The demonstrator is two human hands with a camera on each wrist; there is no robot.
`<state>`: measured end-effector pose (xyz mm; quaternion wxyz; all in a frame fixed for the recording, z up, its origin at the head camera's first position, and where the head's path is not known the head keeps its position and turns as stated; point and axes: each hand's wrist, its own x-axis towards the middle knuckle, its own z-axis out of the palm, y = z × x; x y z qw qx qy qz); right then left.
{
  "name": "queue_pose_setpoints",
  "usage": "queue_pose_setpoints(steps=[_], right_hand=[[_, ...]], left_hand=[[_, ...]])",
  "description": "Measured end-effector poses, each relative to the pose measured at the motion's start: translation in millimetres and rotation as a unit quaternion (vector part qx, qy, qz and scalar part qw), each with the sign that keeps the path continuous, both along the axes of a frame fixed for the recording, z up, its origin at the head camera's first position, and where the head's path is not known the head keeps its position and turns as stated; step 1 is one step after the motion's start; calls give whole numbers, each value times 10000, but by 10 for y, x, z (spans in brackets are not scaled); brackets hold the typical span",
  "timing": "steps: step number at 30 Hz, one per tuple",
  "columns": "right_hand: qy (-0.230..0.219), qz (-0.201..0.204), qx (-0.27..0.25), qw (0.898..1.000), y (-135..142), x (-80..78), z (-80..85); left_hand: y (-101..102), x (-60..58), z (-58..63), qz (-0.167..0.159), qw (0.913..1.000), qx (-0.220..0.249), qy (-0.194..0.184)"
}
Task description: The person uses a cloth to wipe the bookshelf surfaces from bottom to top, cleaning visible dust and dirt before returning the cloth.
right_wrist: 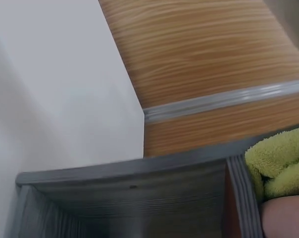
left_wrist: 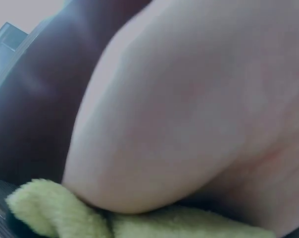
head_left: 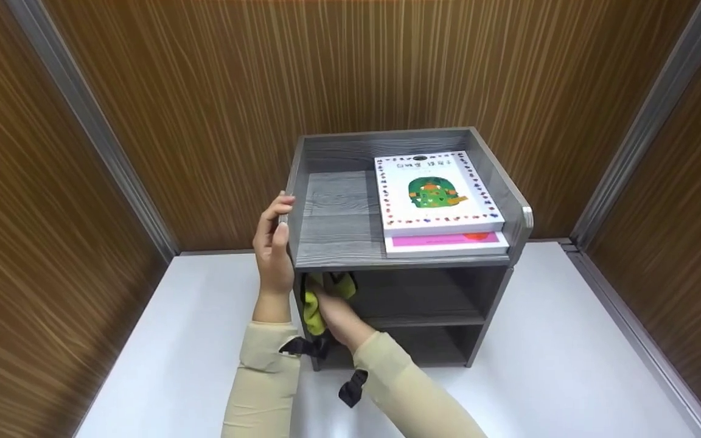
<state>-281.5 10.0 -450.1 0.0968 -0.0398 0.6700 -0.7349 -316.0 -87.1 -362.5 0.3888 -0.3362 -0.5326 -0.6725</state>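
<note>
A grey wood-grain shelf unit (head_left: 338, 266) stands on the white table. My left hand (head_left: 273, 252) grips the upper edge of its left side panel, fingertips over the rim. My right hand (head_left: 338, 313) reaches into the upper compartment and holds a fluffy yellow-green cleaning cloth (head_left: 313, 313) with dark edging, bunched against the left inner wall. In the left wrist view, the right hand fills most of the picture above the cloth (left_wrist: 55, 208). The right wrist view has the cloth (right_wrist: 283, 158) beside a panel's front edge, with part of the hand below it.
Two books lie stacked at the right of the top tray: a white one (head_left: 442, 201) with a green picture over a pink-and-white one (head_left: 445, 241). The compartment divider (head_left: 423, 320) crosses below the right hand. Wood-grain walls (head_left: 387, 67) enclose the white table (head_left: 198, 340).
</note>
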Motion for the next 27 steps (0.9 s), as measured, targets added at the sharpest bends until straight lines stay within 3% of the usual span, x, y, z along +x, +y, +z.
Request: queue_pose_setpoints(steps=[11, 14, 20, 27], right_hand=[[296, 1, -12, 9996, -34, 160, -20], [179, -36, 0, 9998, -25, 161, -6], [-137, -129, -11, 9998, -26, 87, 23], [-66, 34, -208, 9998, -30, -82, 26]], left_hand=[[-12, 12, 3, -85, 10000, 5, -35], [-7, 2, -2, -108, 9999, 16, -14], [-3, -1, 14, -85, 10000, 1, 26], [6, 22, 13, -14, 10000, -14, -92]])
